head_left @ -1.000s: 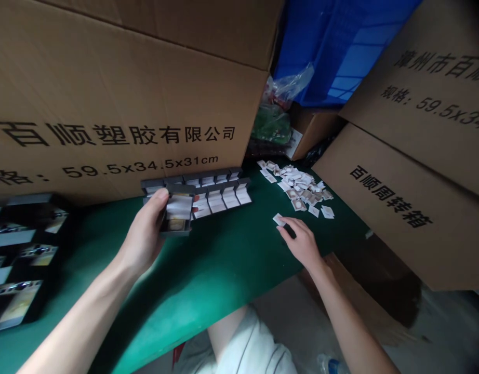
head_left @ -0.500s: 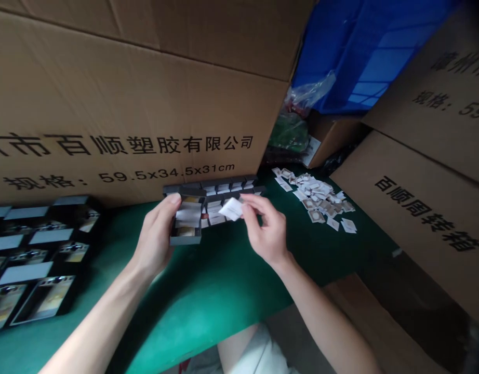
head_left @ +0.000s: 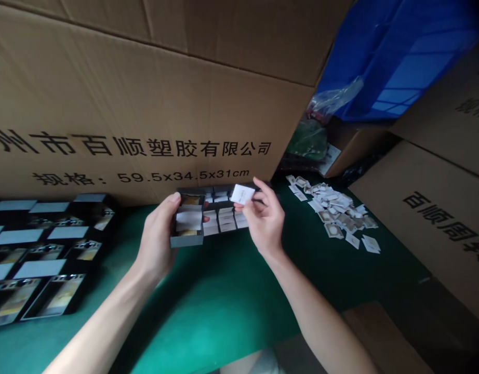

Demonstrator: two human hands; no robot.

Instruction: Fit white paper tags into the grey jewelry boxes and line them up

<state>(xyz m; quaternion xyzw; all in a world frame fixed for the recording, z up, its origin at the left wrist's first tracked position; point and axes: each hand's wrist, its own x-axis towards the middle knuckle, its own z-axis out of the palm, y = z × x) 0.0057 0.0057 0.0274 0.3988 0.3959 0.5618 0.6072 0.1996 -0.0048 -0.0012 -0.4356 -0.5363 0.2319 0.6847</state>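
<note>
While the left hand (head_left: 157, 236) grips a small black case (head_left: 187, 241) between thumb and fingers, lifted off the bench and tilted toward the view, the right hand (head_left: 265, 221) pinches a white paper square (head_left: 242, 194) between thumb and forefinger, just beside the case and above its far edge. The two hands are close but apart. The case has white slips in its open compartments and a gold-toned piece near its front wall. Holding the square by its edge leaves its face clear, and a steady grip on the case's side keeps the slips from sliding. Directly behind, a black slotted holder (head_left: 224, 221) with white slips lies on the green bench top (head_left: 224, 317). Farther right, a loose heap of paper squares (head_left: 336, 210) is spread over the green surface, while black trays (head_left: 56, 249) with gold-toned pieces line up at the left. Beyond stand large printed cartons (head_left: 126, 104), with a blue plastic crate (head_left: 395, 62) and a clear plastic bag (head_left: 336, 96) in the gap between them.
</note>
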